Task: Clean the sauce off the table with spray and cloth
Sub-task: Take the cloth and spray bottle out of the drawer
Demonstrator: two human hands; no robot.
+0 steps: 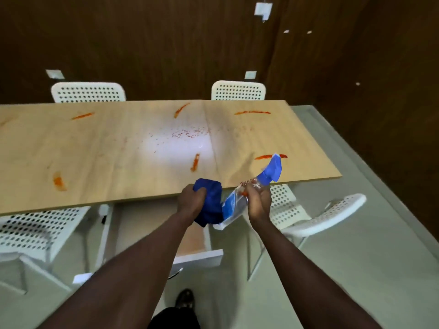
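My left grip (191, 199) clenched on blue cloth (210, 203), right grip (257, 201) wrapped round spray bottle (234, 205), nozzle tilted ahead. Just beyond, sauce streaks (194, 162) on tabletop (107, 150). Risk: bunched cloth smears them wider; spray overshoots edge.

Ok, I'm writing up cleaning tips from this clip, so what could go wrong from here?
The red-speckled patch mid-table suggests smearing; the bunched cloth in the left hand might spread sauce rather than lift it. The far streak sits near the table's back edge and could be missed. The spray bottle in the right hand points near the table's corner, so mist may overshoot.
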